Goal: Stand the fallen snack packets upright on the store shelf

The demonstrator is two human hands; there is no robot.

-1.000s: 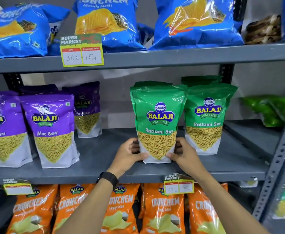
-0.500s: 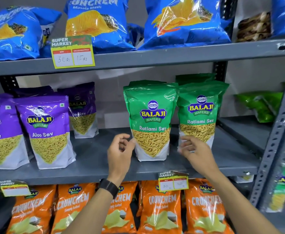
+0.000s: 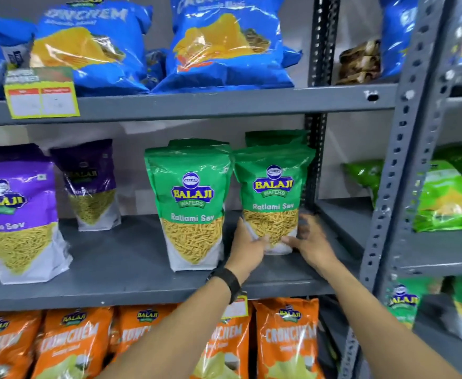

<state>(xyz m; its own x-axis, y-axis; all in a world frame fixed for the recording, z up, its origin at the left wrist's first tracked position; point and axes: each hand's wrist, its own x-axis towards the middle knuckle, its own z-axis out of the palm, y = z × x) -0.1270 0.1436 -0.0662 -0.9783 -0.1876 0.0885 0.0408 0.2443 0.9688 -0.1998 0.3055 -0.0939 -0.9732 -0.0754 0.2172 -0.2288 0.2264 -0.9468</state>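
Observation:
Two green Ratlami Sev packets stand upright on the grey middle shelf (image 3: 131, 258). The left green packet (image 3: 191, 203) stands free, nearer the shelf's front edge. The right green packet (image 3: 275, 192) is gripped at its base from both sides: my left hand (image 3: 247, 246) on its left lower edge, my right hand (image 3: 307, 239) on its right lower edge. More green packets show behind both. Purple Aloo Sev packets stand at the left, the front one (image 3: 19, 220) and one further back (image 3: 90, 184).
Blue Crunchem bags (image 3: 224, 45) lie on the top shelf, orange Crunchem bags (image 3: 287, 343) fill the bottom one. A perforated grey upright (image 3: 394, 187) divides off the right-hand rack with light green packets (image 3: 448, 198). Price tags hang on the shelf edges.
Both hands left the left green packet and moved right onto the base of the right green packet. The view has shifted to the right and closer.

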